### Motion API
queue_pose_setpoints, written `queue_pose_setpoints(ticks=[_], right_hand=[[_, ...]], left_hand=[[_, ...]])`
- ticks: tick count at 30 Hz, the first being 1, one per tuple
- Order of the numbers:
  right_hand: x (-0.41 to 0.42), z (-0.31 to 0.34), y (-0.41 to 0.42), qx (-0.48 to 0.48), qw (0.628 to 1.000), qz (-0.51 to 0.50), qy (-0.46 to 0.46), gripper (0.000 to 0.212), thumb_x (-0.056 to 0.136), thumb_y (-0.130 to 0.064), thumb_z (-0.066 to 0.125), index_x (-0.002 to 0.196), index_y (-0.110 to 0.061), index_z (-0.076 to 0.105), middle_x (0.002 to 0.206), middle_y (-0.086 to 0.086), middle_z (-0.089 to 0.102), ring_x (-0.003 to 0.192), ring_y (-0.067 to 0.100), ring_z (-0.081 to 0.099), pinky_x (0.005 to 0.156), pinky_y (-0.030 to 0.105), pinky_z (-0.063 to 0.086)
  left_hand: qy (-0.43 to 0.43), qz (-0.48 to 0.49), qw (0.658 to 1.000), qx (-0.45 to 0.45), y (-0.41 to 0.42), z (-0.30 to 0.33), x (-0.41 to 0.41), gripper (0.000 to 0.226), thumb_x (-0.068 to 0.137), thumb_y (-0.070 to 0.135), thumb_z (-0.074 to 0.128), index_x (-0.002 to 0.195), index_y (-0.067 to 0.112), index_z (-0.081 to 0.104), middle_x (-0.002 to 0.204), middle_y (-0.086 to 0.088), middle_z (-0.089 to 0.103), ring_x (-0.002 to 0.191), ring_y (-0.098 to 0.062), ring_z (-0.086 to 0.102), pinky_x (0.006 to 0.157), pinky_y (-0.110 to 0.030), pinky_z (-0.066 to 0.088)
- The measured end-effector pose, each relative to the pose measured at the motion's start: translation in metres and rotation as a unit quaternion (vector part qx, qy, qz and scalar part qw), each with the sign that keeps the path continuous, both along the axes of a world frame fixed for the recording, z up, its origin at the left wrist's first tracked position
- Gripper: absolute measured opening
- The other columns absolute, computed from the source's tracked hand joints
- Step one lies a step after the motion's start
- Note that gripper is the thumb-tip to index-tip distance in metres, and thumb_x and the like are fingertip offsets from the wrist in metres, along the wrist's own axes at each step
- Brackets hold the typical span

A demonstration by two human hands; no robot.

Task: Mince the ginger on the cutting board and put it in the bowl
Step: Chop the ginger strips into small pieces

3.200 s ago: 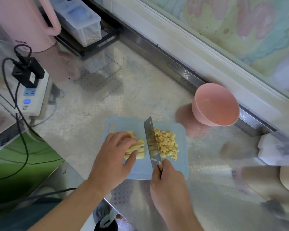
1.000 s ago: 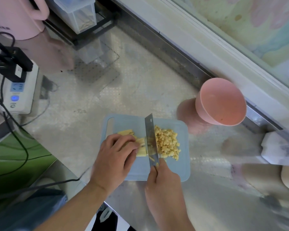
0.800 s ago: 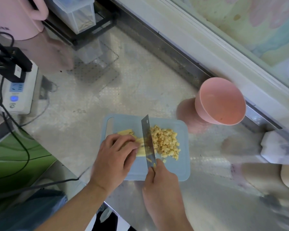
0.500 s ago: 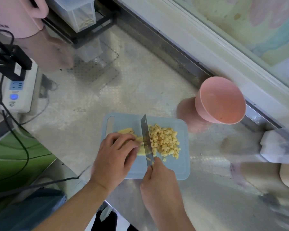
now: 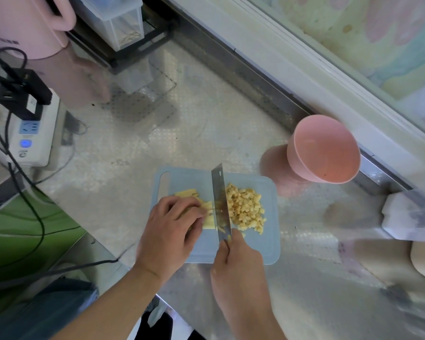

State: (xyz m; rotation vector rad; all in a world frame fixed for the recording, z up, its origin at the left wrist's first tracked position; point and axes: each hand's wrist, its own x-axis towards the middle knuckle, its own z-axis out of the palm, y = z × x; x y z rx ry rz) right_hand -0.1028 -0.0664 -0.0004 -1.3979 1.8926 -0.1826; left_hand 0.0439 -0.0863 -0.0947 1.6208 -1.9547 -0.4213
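A light blue cutting board (image 5: 268,246) lies on the steel counter. Pale yellow ginger strips (image 5: 207,214) lie on its left half, and my left hand (image 5: 169,227) holds them down with curled fingers. My right hand (image 5: 238,263) grips the handle of a cleaver (image 5: 220,200), whose blade stands edge-down across the strips. A pile of diced ginger (image 5: 245,208) lies just right of the blade. An empty pink bowl (image 5: 329,148) stands beyond the board's right corner, tilted toward me.
A white power strip (image 5: 28,133) with black plugs and cables sits at the left edge. A pink kettle (image 5: 22,23) and a clear container (image 5: 118,18) on a black rack stand at the back left. A white object (image 5: 407,219) lies at the right.
The ginger strips under my left hand have grown shorter and the diced pile has grown. The cleaver has stepped left along the strips, and my left hand has drawn back with it.
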Motion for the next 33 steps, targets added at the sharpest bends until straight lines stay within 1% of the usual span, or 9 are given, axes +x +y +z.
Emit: queue_pose_setpoints(ticks=[7, 11, 15, 17, 21, 23, 25, 29, 33], right_hand=[[0.003, 0.002, -0.002, 0.031, 0.999, 0.002, 0.021, 0.014, 0.099, -0.018, 0.039, 0.086, -0.024, 0.042, 0.07, 0.0, 0.056, 0.058, 0.015, 0.05, 0.048, 0.025, 0.034], [0.004, 0.0, -0.002, 0.044, 0.998, 0.006, 0.034, 0.013, 0.097, -0.015, 0.04, 0.087, -0.023, 0.044, 0.072, 0.001, 0.058, 0.061, 0.019, 0.053, 0.049, 0.027, 0.035], [0.005, -0.005, -0.005, 0.068, 0.991, 0.068, 0.088, 0.012, 0.095, -0.011, 0.04, 0.089, -0.022, 0.042, 0.073, -0.004, 0.048, 0.057, 0.012, 0.045, 0.045, 0.024, 0.029], [0.007, -0.007, -0.008, 0.073, 0.993, 0.048, 0.079, 0.01, 0.093, -0.011, 0.042, 0.089, -0.02, 0.044, 0.073, -0.004, 0.052, 0.057, 0.012, 0.046, 0.045, 0.023, 0.029], [0.012, -0.01, -0.015, 0.044, 0.998, 0.014, 0.041, 0.011, 0.095, -0.012, 0.042, 0.094, -0.021, 0.049, 0.07, -0.004, 0.057, 0.059, 0.014, 0.052, 0.046, 0.024, 0.035], [0.013, -0.01, -0.013, 0.024, 1.0, -0.005, 0.013, 0.014, 0.096, -0.013, 0.041, 0.096, -0.024, 0.049, 0.069, -0.002, 0.06, 0.061, 0.017, 0.057, 0.052, 0.033, 0.043], [0.011, -0.008, -0.007, 0.013, 1.0, -0.013, 0.005, 0.013, 0.098, -0.016, 0.04, 0.096, -0.026, 0.048, 0.067, 0.0, 0.061, 0.062, 0.02, 0.058, 0.055, 0.038, 0.046], [0.006, -0.002, 0.004, 0.009, 1.0, -0.01, 0.004, 0.013, 0.101, -0.021, 0.038, 0.092, -0.026, 0.045, 0.068, 0.0, 0.059, 0.061, 0.019, 0.057, 0.051, 0.032, 0.039], [0.008, 0.002, 0.004, 0.016, 1.0, -0.001, 0.007, 0.013, 0.101, -0.024, 0.038, 0.09, -0.026, 0.044, 0.071, -0.001, 0.061, 0.064, 0.017, 0.058, 0.055, 0.034, 0.045]], left_hand=[[0.005, 0.003, 1.0, 0.004, 0.001, 0.001, -0.001, 0.016, 0.098, 0.03, 0.066, 0.112, 0.027, 0.074, 0.12, 0.017, 0.065, 0.11, -0.024, 0.053, 0.093, -0.04, 0.049], [0.004, 0.005, 1.0, 0.001, 0.0, 0.0, -0.001, 0.015, 0.098, 0.029, 0.066, 0.111, 0.027, 0.075, 0.119, 0.017, 0.065, 0.109, -0.024, 0.053, 0.092, -0.04, 0.049], [0.002, 0.004, 1.0, 0.001, 0.0, 0.0, -0.001, 0.015, 0.097, 0.026, 0.07, 0.111, 0.028, 0.074, 0.12, 0.017, 0.065, 0.11, -0.024, 0.053, 0.093, -0.039, 0.049], [-0.001, 0.005, 1.0, 0.003, 0.0, 0.0, -0.001, 0.016, 0.096, 0.025, 0.072, 0.111, 0.028, 0.074, 0.12, 0.017, 0.065, 0.11, -0.023, 0.053, 0.093, -0.038, 0.048], [-0.002, 0.004, 1.0, -0.001, -0.001, 0.0, -0.001, 0.016, 0.096, 0.027, 0.068, 0.11, 0.028, 0.074, 0.119, 0.016, 0.065, 0.109, -0.023, 0.053, 0.092, -0.036, 0.048], [-0.001, 0.005, 1.0, 0.0, -0.001, 0.001, -0.001, 0.014, 0.097, 0.027, 0.068, 0.11, 0.028, 0.074, 0.12, 0.017, 0.065, 0.109, -0.023, 0.053, 0.093, -0.035, 0.047], [0.003, 0.009, 1.0, 0.007, 0.0, 0.001, 0.0, 0.014, 0.098, 0.028, 0.07, 0.111, 0.029, 0.073, 0.121, 0.018, 0.064, 0.11, -0.021, 0.052, 0.095, -0.034, 0.047], [0.011, 0.021, 0.999, 0.025, 0.0, 0.003, 0.001, 0.018, 0.097, 0.032, 0.071, 0.114, 0.028, 0.07, 0.121, 0.019, 0.065, 0.11, -0.02, 0.051, 0.097, -0.034, 0.048], [0.016, 0.018, 0.999, 0.028, 0.0, 0.005, 0.001, 0.013, 0.096, 0.032, 0.072, 0.107, 0.027, 0.07, 0.119, 0.019, 0.065, 0.109, -0.018, 0.051, 0.095, -0.034, 0.048]])
